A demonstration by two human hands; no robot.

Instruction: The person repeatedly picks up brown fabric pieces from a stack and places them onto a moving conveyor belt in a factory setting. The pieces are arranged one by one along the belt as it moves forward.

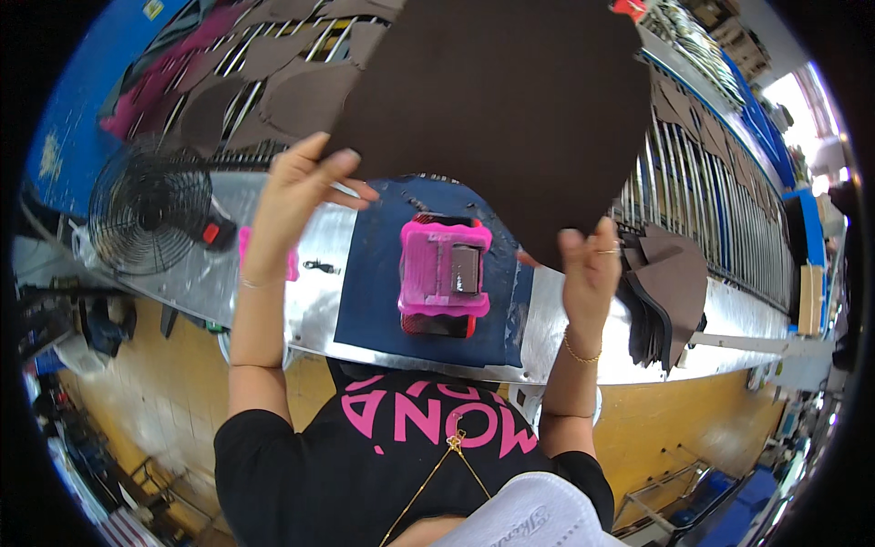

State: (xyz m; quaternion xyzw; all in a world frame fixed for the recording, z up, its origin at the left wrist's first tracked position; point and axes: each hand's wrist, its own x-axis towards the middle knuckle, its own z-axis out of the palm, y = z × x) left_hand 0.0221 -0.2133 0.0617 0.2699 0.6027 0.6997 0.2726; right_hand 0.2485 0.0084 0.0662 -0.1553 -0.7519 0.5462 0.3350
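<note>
I hold up a large dark brown sheet of material in front of me with both hands. My left hand grips its lower left edge, thumb on the near face. My right hand pinches its lower right edge. Below the sheet, a pink and red block-shaped tool rests on a dark blue mat on the metal workbench.
A stack of cut brown pieces lies at the right on the bench. More brown cut pieces hang on a rack of metal bars behind. A black wire fan stands at left. A small pink object sits beside my left wrist.
</note>
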